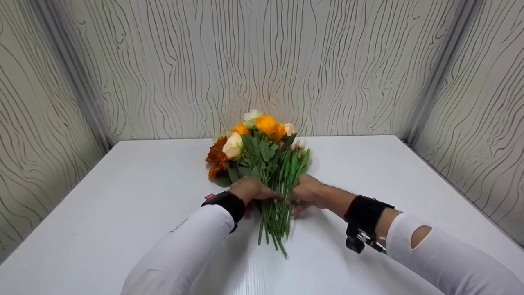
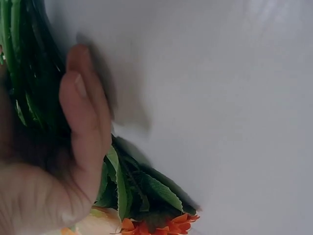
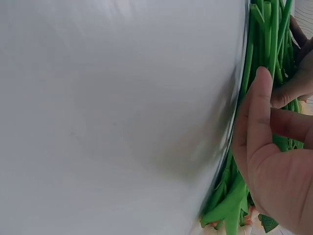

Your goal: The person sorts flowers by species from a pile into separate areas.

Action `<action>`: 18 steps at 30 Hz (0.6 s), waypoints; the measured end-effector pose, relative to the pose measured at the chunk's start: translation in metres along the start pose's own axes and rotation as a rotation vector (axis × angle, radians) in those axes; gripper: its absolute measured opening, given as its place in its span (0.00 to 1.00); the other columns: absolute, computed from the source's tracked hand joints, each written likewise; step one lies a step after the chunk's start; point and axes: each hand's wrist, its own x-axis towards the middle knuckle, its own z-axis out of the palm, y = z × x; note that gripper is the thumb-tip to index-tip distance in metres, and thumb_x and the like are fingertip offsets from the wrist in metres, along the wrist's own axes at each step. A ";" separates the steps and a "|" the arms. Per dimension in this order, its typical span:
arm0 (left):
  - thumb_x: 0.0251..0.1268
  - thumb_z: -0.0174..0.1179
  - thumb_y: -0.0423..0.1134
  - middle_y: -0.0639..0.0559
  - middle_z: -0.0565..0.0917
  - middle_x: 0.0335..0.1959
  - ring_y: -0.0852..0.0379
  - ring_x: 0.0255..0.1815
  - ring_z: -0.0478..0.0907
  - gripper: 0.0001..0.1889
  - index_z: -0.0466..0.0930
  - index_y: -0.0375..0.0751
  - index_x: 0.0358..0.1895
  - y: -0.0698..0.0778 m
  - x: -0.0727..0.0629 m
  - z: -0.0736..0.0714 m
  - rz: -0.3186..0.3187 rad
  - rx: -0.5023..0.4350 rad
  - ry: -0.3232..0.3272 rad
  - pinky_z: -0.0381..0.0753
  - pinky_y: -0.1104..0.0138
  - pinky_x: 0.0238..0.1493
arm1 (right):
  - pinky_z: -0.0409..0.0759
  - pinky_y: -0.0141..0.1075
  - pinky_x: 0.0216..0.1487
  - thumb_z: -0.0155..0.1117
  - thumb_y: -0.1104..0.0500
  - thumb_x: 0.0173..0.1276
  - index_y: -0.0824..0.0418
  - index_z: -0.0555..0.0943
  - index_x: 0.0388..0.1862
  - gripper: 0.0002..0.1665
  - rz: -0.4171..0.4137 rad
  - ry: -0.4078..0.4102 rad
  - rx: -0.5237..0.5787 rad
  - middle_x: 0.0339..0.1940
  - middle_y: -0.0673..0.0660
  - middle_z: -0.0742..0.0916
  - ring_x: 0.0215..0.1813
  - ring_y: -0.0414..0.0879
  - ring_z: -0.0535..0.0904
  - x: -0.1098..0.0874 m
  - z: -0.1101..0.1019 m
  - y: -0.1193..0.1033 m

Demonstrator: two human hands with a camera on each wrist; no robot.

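Left hand partly closed about the stems, thumb laid across their front; right hand curled round them from the opposite side, close beside that thumb. The bouquet is thus held at its middle, over the white table; whether it rests there I cannot tell from here. Stem ends, uneven, point towards the person; blooms, orange and cream, point towards the patterned wall. For good gathering, in my judgement, both hands should press evenly from the sides, drawing stray stems parallel; too tight a squeeze could bend stalks or crush leaves, too loose would let them splay.
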 end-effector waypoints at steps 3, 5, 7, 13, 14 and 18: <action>0.40 0.71 0.73 0.34 0.80 0.51 0.43 0.34 0.84 0.53 0.74 0.30 0.60 0.000 0.000 0.000 -0.006 0.001 0.009 0.86 0.56 0.37 | 0.86 0.38 0.29 0.55 0.76 0.63 0.74 0.73 0.45 0.11 -0.015 0.024 0.035 0.29 0.61 0.80 0.21 0.47 0.81 -0.002 -0.006 0.003; 0.45 0.69 0.72 0.34 0.78 0.57 0.43 0.43 0.83 0.52 0.73 0.30 0.64 -0.001 0.001 0.000 0.015 0.052 0.013 0.84 0.55 0.47 | 0.86 0.38 0.30 0.55 0.74 0.66 0.75 0.71 0.53 0.16 -0.016 0.037 0.041 0.32 0.62 0.81 0.22 0.47 0.81 -0.003 -0.013 0.004; 0.48 0.67 0.71 0.34 0.76 0.63 0.43 0.52 0.79 0.52 0.71 0.31 0.66 -0.003 0.002 0.000 0.036 0.091 0.014 0.80 0.55 0.57 | 0.86 0.38 0.31 0.56 0.73 0.68 0.77 0.67 0.59 0.22 -0.012 0.050 0.035 0.34 0.63 0.81 0.23 0.46 0.82 -0.005 -0.021 0.003; 0.52 0.65 0.69 0.36 0.78 0.60 0.47 0.49 0.76 0.47 0.74 0.31 0.64 -0.012 0.009 0.000 0.107 0.102 0.001 0.78 0.56 0.56 | 0.86 0.38 0.35 0.56 0.71 0.70 0.79 0.63 0.65 0.27 0.008 0.102 -0.008 0.38 0.63 0.82 0.27 0.46 0.84 -0.011 -0.048 0.005; 0.53 0.65 0.68 0.37 0.81 0.55 0.48 0.45 0.77 0.44 0.77 0.31 0.59 -0.015 0.011 0.000 0.120 0.097 0.002 0.80 0.58 0.51 | 0.87 0.38 0.35 0.56 0.71 0.70 0.78 0.63 0.65 0.27 0.018 0.117 -0.022 0.38 0.63 0.82 0.28 0.45 0.84 -0.012 -0.053 0.007; 0.55 0.66 0.63 0.45 0.81 0.32 0.54 0.27 0.76 0.29 0.82 0.37 0.38 -0.027 0.020 -0.002 0.146 0.079 0.004 0.75 0.64 0.27 | 0.87 0.38 0.37 0.57 0.69 0.71 0.77 0.63 0.65 0.27 0.061 0.159 -0.094 0.39 0.63 0.83 0.29 0.45 0.85 -0.017 -0.077 0.016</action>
